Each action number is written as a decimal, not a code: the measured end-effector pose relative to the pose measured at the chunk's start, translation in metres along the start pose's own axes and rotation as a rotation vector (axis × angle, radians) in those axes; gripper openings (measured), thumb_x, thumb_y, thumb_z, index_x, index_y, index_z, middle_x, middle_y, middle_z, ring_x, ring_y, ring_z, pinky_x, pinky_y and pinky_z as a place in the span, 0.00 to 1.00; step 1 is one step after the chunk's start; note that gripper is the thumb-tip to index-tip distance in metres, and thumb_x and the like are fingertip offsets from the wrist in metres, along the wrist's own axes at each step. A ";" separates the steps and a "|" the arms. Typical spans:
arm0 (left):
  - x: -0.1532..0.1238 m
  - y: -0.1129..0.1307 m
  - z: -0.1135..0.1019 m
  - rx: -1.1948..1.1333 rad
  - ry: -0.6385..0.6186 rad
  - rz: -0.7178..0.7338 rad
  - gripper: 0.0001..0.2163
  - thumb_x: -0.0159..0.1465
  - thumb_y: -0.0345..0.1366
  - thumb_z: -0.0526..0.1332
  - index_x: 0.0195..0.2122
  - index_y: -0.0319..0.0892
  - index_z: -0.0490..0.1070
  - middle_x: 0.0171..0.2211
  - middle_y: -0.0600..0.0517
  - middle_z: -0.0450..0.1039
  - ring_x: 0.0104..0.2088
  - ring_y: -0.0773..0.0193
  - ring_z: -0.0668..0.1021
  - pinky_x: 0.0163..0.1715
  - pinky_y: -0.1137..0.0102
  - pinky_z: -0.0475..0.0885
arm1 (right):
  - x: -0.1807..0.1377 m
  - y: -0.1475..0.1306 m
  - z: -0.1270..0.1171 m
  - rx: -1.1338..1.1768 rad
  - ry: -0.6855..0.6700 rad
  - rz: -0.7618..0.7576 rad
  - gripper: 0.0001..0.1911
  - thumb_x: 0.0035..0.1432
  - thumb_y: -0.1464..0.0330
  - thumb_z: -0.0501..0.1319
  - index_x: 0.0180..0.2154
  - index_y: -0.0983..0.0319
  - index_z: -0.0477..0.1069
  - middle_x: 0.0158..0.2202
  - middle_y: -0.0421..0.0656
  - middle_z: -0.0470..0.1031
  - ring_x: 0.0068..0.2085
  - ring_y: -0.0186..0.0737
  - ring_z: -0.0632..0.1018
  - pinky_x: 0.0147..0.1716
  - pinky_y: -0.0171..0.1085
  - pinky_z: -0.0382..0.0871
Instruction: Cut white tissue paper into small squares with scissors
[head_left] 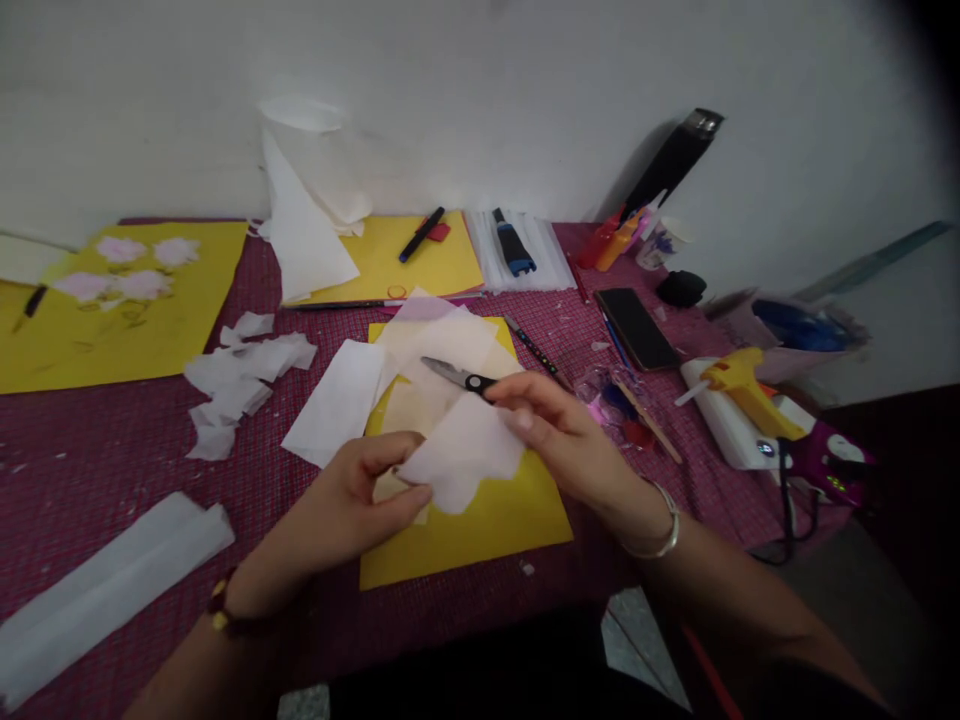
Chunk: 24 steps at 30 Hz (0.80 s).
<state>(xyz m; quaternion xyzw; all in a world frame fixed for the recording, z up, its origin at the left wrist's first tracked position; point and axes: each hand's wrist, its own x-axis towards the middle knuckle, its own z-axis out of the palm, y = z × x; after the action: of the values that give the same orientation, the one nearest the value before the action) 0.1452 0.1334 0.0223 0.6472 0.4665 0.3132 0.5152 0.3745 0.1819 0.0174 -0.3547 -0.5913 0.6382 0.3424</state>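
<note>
A pale pink piece of thin paper [469, 450] is stretched between my two hands, above a yellow sheet [517, 530]. My left hand [375, 490] pinches its left corner between thumb and fingers. At its upper right edge, my right hand [566, 435] grips the paper with thumb and forefinger. Scissors [454, 378] with dark handles lie just beyond it, blades pointing left; the right fingers cover part of the handles, and I cannot tell whether they touch them. Beneath the scissors are several pale sheets of thin paper [420, 320].
Cut white paper scraps [232, 385] lie to the left, with a folded white strip [112, 590] nearer me. A yellow sheet with pink paper flowers [217, 290] is at the far left. On the right are a phone [637, 328] and a yellow-and-purple glue gun [750, 395].
</note>
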 end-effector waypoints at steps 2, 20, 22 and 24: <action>-0.007 -0.001 -0.005 -0.157 -0.047 -0.105 0.08 0.58 0.41 0.63 0.30 0.42 0.76 0.27 0.51 0.73 0.29 0.62 0.72 0.29 0.70 0.69 | 0.006 0.012 0.001 0.285 -0.207 0.197 0.28 0.59 0.48 0.59 0.52 0.60 0.64 0.31 0.41 0.74 0.30 0.36 0.77 0.29 0.36 0.73; -0.012 -0.024 -0.007 -0.800 -0.137 -0.398 0.20 0.51 0.50 0.70 0.40 0.41 0.79 0.22 0.50 0.75 0.20 0.65 0.75 0.18 0.75 0.69 | 0.010 0.016 -0.001 0.097 -0.155 0.237 0.17 0.51 0.56 0.67 0.35 0.64 0.73 0.25 0.35 0.68 0.23 0.26 0.66 0.18 0.26 0.58; -0.011 -0.027 -0.009 -0.835 -0.097 -0.323 0.24 0.49 0.57 0.69 0.37 0.41 0.79 0.21 0.49 0.75 0.16 0.65 0.73 0.14 0.74 0.66 | 0.012 0.016 -0.004 0.089 -0.037 0.199 0.16 0.53 0.57 0.66 0.37 0.63 0.73 0.25 0.36 0.69 0.22 0.26 0.66 0.17 0.26 0.58; -0.009 -0.027 -0.009 -0.795 -0.005 -0.271 0.22 0.48 0.56 0.70 0.31 0.41 0.78 0.21 0.49 0.75 0.15 0.67 0.72 0.13 0.75 0.64 | 0.013 0.016 -0.006 0.095 0.038 0.174 0.16 0.53 0.58 0.66 0.38 0.63 0.74 0.25 0.36 0.69 0.22 0.26 0.66 0.16 0.26 0.58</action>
<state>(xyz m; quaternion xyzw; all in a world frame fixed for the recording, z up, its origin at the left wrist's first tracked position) 0.1263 0.1291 -0.0005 0.3317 0.3889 0.3966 0.7625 0.3730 0.1953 0.0001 -0.4000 -0.5206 0.6861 0.3135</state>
